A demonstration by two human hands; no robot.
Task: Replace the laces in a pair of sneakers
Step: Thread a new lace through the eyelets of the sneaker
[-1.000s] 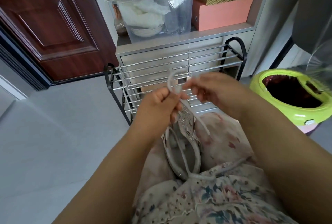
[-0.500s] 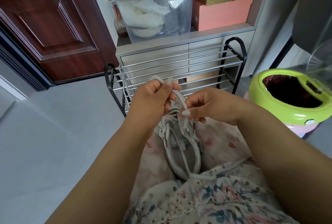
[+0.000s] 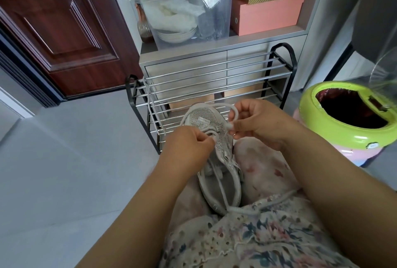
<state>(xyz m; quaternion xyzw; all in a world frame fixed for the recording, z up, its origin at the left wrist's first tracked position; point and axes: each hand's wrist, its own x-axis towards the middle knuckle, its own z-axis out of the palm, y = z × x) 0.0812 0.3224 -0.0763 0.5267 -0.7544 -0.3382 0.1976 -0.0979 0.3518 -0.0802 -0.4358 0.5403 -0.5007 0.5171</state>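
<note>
With the sneaker (image 3: 217, 160) lying in my lap, my left hand (image 3: 189, 145) is pinching the white lace (image 3: 233, 113) at the eyelets while my right hand (image 3: 255, 121) is gripping its loop.

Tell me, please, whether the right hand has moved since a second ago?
Yes. The right hand has dropped lower against the shoe rack, pinching the lace over the sneaker.

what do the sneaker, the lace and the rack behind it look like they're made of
Sneaker: pale grey mesh-like fabric with glittery studs, probably textile.
Lace: thick white woven cord, matte.
Rack: shiny metal rods, likely chromed, on glossy black end frames.
</note>
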